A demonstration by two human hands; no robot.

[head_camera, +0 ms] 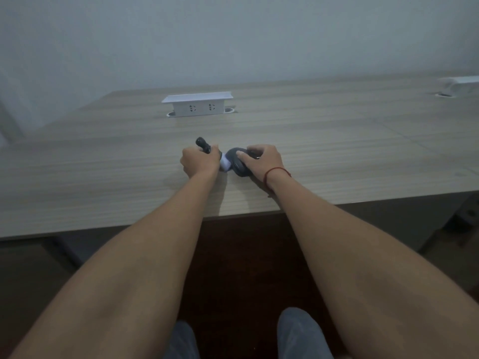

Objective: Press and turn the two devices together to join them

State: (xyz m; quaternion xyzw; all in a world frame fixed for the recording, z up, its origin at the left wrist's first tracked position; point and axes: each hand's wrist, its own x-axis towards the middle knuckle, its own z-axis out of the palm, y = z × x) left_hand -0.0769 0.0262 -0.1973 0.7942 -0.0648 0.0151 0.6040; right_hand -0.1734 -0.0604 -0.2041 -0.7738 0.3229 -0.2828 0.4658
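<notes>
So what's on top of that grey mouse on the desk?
The right hand rests on the grey mouse, thumb across its top, fingers curled over the far side. Whatever is under the palm is hidden.

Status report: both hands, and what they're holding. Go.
Left hand grips a black-handled tool. Right hand holds the dark mouse on the desk. Nothing between them.

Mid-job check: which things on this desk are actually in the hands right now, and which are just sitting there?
In hand:
- black-handled tool with a white end, held by the left hand
- dark grey mouse, held by the right hand

Lying about:
- white socket box further back on the desk
- white fixture at far right
</notes>
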